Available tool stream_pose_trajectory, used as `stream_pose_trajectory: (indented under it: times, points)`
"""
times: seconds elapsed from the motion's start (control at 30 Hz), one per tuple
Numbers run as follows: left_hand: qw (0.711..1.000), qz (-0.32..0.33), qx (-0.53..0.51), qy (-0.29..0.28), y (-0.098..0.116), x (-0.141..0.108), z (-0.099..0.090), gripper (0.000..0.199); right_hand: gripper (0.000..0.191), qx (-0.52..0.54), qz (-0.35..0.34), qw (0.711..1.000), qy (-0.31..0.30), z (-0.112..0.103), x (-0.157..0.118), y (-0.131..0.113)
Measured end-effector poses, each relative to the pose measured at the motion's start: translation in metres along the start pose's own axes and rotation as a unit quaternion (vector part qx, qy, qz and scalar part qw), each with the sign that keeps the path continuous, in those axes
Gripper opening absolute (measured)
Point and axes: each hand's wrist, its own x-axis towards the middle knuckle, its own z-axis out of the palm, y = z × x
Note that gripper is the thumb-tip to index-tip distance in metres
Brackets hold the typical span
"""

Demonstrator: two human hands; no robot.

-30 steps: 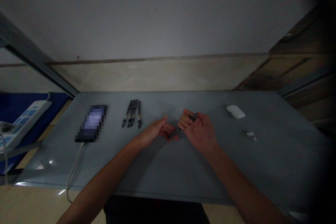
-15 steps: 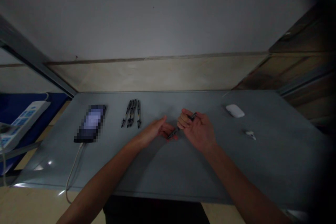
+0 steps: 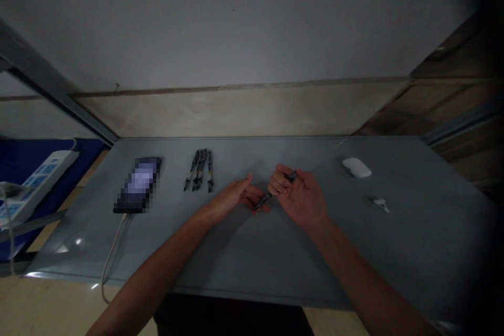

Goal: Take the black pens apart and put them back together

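A dark pen slants between my two hands above the grey table. My right hand is closed around its upper part, and the pen's end pokes out by the thumb. At the pen's lower end is my left hand, its thumb raised and its fingers stretched behind the pen. Whether those fingers touch the pen is hard to make out. Several similar pens lie side by side on the table, to the left of my left hand.
A phone with a white cable lies on the left of the table. On the right are a white earbud case and a white earbud. Beyond the left edge sits a power strip. A wall stands behind.
The whole view has shifted slightly, so things appear a little further right. My hands and the pen keep nearly the same pose.
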Motion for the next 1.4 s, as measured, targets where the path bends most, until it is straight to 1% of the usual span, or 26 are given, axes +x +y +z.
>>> stream_pose_trajectory:
  times: [0.13,0.33,0.63,0.83,1.03,1.2,1.4]
  points:
    - [1.000,0.003,-0.006,0.003,-0.003,0.003,-0.001,0.077,0.011,-0.003,-0.003,1.000,0.003,0.001,-0.001,0.000]
    - [1.000,0.009,-0.004,0.006,-0.007,0.005,-0.002,0.076,0.012,-0.007,0.006,1.000,-0.013,-0.002,0.001,-0.001]
    - [1.000,0.008,-0.008,0.017,-0.005,0.003,0.001,0.075,0.013,-0.009,0.002,1.000,-0.012,-0.006,0.003,0.000]
    - [1.000,0.015,-0.005,0.015,-0.008,0.005,-0.001,0.077,0.014,-0.002,0.007,1.000,-0.014,-0.007,0.003,0.000]
    - [0.999,0.024,0.021,0.022,-0.007,0.004,-0.001,0.076,0.014,-0.001,0.014,1.000,-0.015,-0.008,0.004,0.002]
    - [0.999,0.014,0.034,0.032,-0.006,0.004,0.000,0.077,0.010,0.012,0.020,1.000,-0.017,-0.009,0.004,0.002]
    - [0.999,0.016,0.033,0.025,-0.006,0.004,0.000,0.079,0.013,0.009,0.009,1.000,-0.023,-0.009,0.004,0.000]
